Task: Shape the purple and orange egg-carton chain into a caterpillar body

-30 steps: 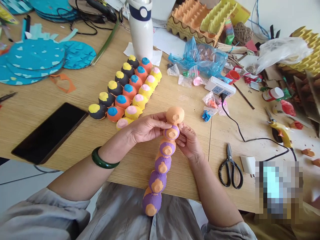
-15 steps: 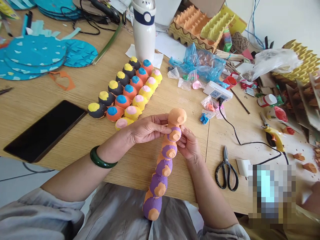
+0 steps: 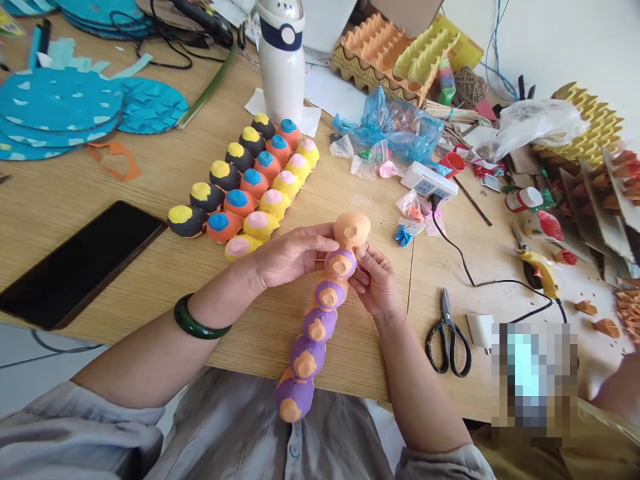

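Both hands hold one egg-carton caterpillar [image 3: 320, 325], a row of purple bumps with orange patches and a plain orange ball at its far end. My left hand [image 3: 295, 253] grips it from the left just below the ball, thumb and fingers against its side. From the right, my right hand [image 3: 376, 279] pinches the same neck area; some of its fingertips are hidden behind the strip. The near end hangs over the table edge above my lap. Beyond my left hand lie three finished-looking strips: a black-and-yellow one [image 3: 223, 175], an orange-and-blue one [image 3: 253, 181] and a yellow-and-pink one [image 3: 275, 202].
A dark phone [image 3: 83, 260] lies at the left, near blue paper discs [image 3: 60, 107]. A white bottle [image 3: 283, 73] stands behind. To the right are scissors [image 3: 447, 333], a power strip [image 3: 429, 181], a yellow glue gun [image 3: 540, 270] and egg trays [image 3: 390, 57]. Another person's arm [image 3: 620, 387] shows at far right.
The caterpillar has turned slightly, so its orange patches face me more, and its near end has swung left and up. Both hands keep their hold. The whole view has shifted slightly.
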Demonstrator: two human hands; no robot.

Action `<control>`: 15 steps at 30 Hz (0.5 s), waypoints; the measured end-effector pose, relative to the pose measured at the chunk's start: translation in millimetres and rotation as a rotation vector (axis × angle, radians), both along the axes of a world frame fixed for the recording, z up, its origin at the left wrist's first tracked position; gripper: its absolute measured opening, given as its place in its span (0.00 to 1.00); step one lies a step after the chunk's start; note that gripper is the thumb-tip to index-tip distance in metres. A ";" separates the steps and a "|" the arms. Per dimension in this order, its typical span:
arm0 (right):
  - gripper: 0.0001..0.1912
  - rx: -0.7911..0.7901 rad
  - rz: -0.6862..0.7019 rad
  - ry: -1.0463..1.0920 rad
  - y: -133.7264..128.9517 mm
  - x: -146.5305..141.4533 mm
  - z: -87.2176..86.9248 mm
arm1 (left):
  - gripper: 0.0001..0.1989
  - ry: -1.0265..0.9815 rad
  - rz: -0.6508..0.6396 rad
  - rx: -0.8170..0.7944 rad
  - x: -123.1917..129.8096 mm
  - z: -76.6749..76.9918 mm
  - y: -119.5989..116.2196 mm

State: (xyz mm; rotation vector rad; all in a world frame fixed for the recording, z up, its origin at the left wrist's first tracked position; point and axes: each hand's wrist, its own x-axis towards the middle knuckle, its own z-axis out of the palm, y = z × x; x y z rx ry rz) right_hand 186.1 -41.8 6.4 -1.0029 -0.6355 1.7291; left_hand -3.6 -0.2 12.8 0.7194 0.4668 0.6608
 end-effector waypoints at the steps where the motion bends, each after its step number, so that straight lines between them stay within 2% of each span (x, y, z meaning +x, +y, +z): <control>1: 0.25 0.012 0.003 -0.017 -1.0 -1.0 0.3 | 0.11 0.023 0.017 0.001 0.6 1.3 -0.6; 8: 0.26 0.059 -0.011 -0.100 -7.6 -13.3 0.3 | 0.06 0.170 0.126 -0.101 6.6 3.8 -6.9; 12: 0.24 0.042 -0.029 -0.144 -11.4 -20.5 -1.1 | 0.10 0.198 0.149 -0.220 8.0 2.7 -7.2; 15: 0.23 0.001 -0.034 -0.139 -12.9 -22.7 -2.4 | 0.12 0.232 0.147 -0.222 9.4 2.3 -8.6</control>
